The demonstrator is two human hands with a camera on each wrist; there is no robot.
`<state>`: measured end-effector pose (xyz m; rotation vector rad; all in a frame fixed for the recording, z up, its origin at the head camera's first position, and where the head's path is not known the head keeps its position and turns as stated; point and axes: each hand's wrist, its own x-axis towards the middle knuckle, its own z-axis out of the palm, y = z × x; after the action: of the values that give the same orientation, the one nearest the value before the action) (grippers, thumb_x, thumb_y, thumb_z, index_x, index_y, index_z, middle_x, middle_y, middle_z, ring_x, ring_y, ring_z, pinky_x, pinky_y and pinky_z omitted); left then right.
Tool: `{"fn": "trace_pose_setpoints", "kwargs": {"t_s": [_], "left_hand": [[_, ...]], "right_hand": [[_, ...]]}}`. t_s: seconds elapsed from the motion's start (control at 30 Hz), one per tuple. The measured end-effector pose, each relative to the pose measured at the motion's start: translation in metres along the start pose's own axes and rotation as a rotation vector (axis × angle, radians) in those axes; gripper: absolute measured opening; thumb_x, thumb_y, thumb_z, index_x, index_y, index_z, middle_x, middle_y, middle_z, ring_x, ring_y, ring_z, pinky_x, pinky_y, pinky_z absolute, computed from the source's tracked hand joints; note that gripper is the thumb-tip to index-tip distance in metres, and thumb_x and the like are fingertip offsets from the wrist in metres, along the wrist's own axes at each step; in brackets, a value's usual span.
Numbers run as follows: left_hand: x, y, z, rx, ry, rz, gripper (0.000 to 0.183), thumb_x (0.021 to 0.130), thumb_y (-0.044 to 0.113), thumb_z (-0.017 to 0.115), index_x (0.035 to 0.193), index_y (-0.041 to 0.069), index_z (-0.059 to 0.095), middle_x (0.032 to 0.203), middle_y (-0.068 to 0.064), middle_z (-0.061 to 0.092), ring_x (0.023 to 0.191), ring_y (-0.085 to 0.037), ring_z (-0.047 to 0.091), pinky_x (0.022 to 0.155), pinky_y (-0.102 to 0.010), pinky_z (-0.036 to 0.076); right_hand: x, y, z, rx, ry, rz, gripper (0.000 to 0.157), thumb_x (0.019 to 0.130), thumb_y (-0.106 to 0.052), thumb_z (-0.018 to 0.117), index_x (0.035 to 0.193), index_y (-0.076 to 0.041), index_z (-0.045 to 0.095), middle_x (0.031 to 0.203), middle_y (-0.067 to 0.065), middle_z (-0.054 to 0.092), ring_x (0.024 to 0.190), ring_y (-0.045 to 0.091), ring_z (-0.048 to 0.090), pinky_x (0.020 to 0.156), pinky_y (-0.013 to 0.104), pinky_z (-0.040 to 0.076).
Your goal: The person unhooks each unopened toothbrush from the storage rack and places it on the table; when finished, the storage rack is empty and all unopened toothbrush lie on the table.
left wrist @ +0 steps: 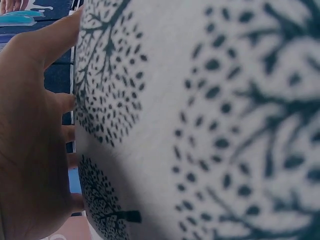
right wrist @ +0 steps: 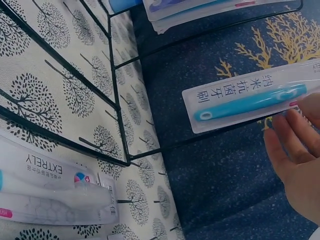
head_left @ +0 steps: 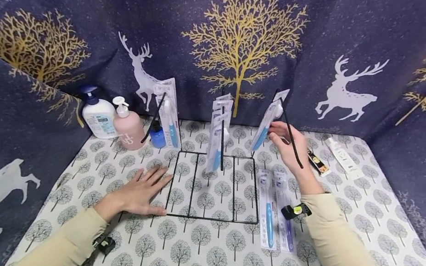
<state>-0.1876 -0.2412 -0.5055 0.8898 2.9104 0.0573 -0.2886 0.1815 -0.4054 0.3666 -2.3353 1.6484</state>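
Observation:
A black wire rack (head_left: 209, 218) stands on the table, with packaged toothbrushes on its three arms. On the right arm hangs a packaged toothbrush (right wrist: 250, 102) with a blue handle; my right hand (head_left: 288, 145) pinches its edge, though the far fingertips are partly hidden. My left hand (head_left: 143, 191) lies palm down with fingers spread, its thumb at the rack's front left corner. Packaged toothbrushes also hang on the middle arm (head_left: 221, 148) and the left arm (head_left: 154, 119). Flat beside the base lie a blue packaged toothbrush (head_left: 268, 221) and a purple one (head_left: 287, 231).
At the back left stand a white pump bottle (head_left: 99, 117), a pink pump bottle (head_left: 129, 129) and a blue bottle (head_left: 158, 137). Behind my right hand lie a black box (head_left: 318, 163) and a white tube (head_left: 343, 158). A dark printed cloth (head_left: 252, 41) rises behind the table.

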Motion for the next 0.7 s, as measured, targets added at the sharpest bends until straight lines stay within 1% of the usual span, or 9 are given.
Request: {"fn": "trace_pose_setpoints", "kwargs": {"t_s": [0.1, 0.23, 0.37, 0.43, 0.53, 0.63, 0.7], "left_hand": [[0.0014, -0.001, 0.0012, 0.007, -0.012, -0.006, 0.102, 0.071, 0.081, 0.039, 0.148, 0.021, 0.01, 0.155, -0.007, 0.003, 0.14, -0.033, 0.006, 0.109, -0.061, 0.012], [0.0014, -0.0015, 0.0003, 0.015, -0.017, -0.01, 0.102, 0.071, 0.081, 0.039, 0.148, 0.02, 0.01, 0.155, -0.007, 0.003, 0.14, -0.033, 0.005, 0.109, -0.061, 0.012], [0.0017, 0.0001, -0.0015, 0.021, -0.017, -0.003, 0.102, 0.071, 0.081, 0.039, 0.148, 0.02, 0.011, 0.155, -0.007, 0.003, 0.14, -0.033, 0.006, 0.109, -0.061, 0.013], [0.0021, 0.001, -0.0019, 0.022, -0.015, 0.002, 0.102, 0.072, 0.08, 0.04, 0.148, 0.019, 0.012, 0.155, -0.008, 0.004, 0.14, -0.034, 0.007, 0.109, -0.061, 0.013], [0.0029, 0.0019, -0.002, 0.026, 0.0, 0.01, 0.101, 0.072, 0.08, 0.041, 0.148, 0.018, 0.015, 0.154, -0.009, 0.006, 0.139, -0.035, 0.01, 0.108, -0.062, 0.014], [0.0034, 0.0023, -0.002, 0.027, 0.005, 0.013, 0.101, 0.072, 0.079, 0.042, 0.147, 0.017, 0.016, 0.154, -0.01, 0.007, 0.139, -0.036, 0.011, 0.108, -0.062, 0.015], [0.0036, 0.0025, -0.002, 0.026, 0.0, 0.01, 0.102, 0.072, 0.079, 0.042, 0.147, 0.017, 0.015, 0.154, -0.01, 0.007, 0.139, -0.035, 0.011, 0.108, -0.061, 0.015]], "right_hand": [[0.0012, 0.0001, 0.0009, 0.012, -0.009, 0.0, 0.03, 0.086, -0.021, 0.064, 0.115, -0.015, 0.06, 0.103, 0.005, 0.067, 0.091, 0.006, 0.062, 0.086, 0.023, 0.048], [0.0021, -0.0003, 0.0036, 0.024, -0.026, 0.001, 0.031, 0.087, -0.02, 0.063, 0.117, -0.011, 0.059, 0.106, 0.009, 0.065, 0.091, 0.005, 0.061, 0.093, 0.031, 0.048], [0.0017, 0.0006, 0.0045, 0.017, -0.022, 0.005, 0.029, 0.087, -0.019, 0.062, 0.114, -0.009, 0.059, 0.104, 0.006, 0.065, 0.09, 0.004, 0.061, 0.093, 0.034, 0.047], [0.0014, 0.001, 0.0048, 0.018, -0.021, 0.002, 0.026, 0.087, -0.019, 0.062, 0.111, -0.009, 0.06, 0.101, 0.002, 0.066, 0.09, 0.005, 0.061, 0.091, 0.03, 0.048], [0.0011, 0.001, 0.0051, 0.038, -0.027, -0.017, 0.021, 0.088, -0.018, 0.062, 0.105, -0.007, 0.061, 0.098, 0.002, 0.066, 0.09, 0.014, 0.063, 0.084, 0.024, 0.051], [0.0006, 0.0, 0.0059, 0.069, -0.044, -0.046, 0.019, 0.088, -0.015, 0.061, 0.103, -0.003, 0.06, 0.095, 0.012, 0.066, 0.086, 0.022, 0.064, 0.076, 0.021, 0.053], [-0.0006, -0.0018, 0.0064, 0.09, -0.054, -0.056, 0.018, 0.088, -0.012, 0.06, 0.101, -0.001, 0.06, 0.094, 0.02, 0.065, 0.082, 0.022, 0.065, 0.073, 0.021, 0.053]]}}
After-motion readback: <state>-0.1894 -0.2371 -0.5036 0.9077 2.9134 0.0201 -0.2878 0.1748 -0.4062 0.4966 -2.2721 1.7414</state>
